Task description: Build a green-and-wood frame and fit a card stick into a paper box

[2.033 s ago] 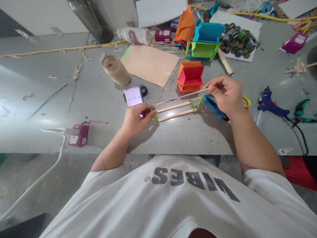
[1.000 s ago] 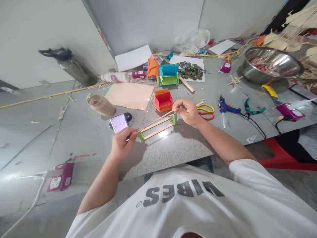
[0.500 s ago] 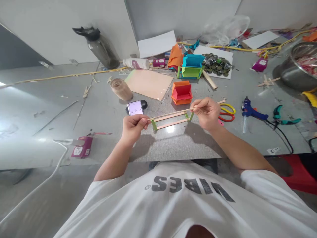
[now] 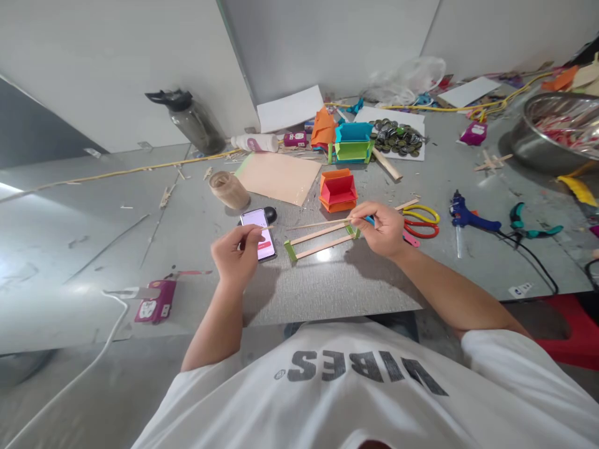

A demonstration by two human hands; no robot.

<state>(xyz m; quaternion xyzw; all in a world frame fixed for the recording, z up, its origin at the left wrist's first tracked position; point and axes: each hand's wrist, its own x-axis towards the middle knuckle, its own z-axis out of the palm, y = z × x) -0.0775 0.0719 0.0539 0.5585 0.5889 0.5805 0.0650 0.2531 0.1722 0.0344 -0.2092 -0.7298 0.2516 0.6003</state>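
A thin wooden stick [image 4: 318, 224] is pinched at its right end by my right hand [image 4: 380, 229]. Its left end is free in the air. My left hand [image 4: 236, 252], beside the phone [image 4: 266, 251], pinches a short piece of stick [image 4: 267, 227]. Below the long stick, a frame of pale wooden strips [image 4: 322, 247] with green end pieces [image 4: 291, 251] lies on the table; my right fingers are over its right end and hide part of it. Behind it stands a folded red and orange paper piece [image 4: 339, 192].
Yellow and red scissors [image 4: 423, 231], a blue glue gun [image 4: 475, 215] and teal pliers [image 4: 533, 224] lie right. A jar [image 4: 229, 190], peach sheet [image 4: 281, 178] and dark bottle [image 4: 196, 125] stand or lie back left. A metal bowl [image 4: 538, 140] is far right.
My left hand has moved left, away from the wooden frame, with a short stick piece now in its fingers. The long stick now ends short of it. The view has tilted slightly up.
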